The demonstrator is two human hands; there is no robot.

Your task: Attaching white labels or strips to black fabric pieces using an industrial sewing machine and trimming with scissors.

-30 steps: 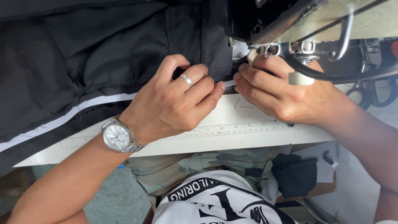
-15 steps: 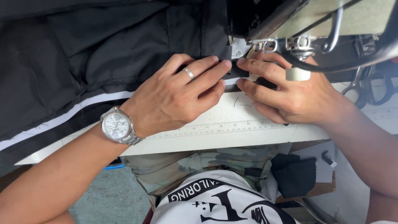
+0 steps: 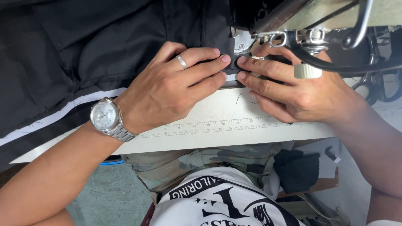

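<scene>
Left hand (image 3: 176,90), silver ring on one finger, lies flat with fingers together, pressing the black woven garment fabric (image 3: 104,54) onto the white sewing table top (image 3: 217,115). It grips nothing, just palm and fingertips bearing down. Right hand (image 3: 293,90) does the same from the other side: fingers extended and close, tips on the fabric edge right at the metal presser foot and needle area (image 3: 243,46) of the sewing machine head (image 3: 318,16). Fingertips of both hands nearly meet, just beside the foot.

The fabric spreads up and left off the table; a white stripe (image 3: 63,113) runs along its lower part. A printed ruler scale (image 3: 222,125) runs along the table's front edge. Steel wristwatch (image 3: 104,117) on the left wrist.

Risks, as I judge them:
- Right fingertips sit very near the needle; if the machine runs, a small slip forward puts a finger under it.
- Uneven pressure between the hands could skew the seam or pucker the cloth.
- The hanging bulk of fabric at left may drag the piece off line.
- The black cable (image 3: 335,62) crossing above the right hand could snag the knuckles.

Needle itself is hidden, so I can't tell whether it is up or down.
</scene>
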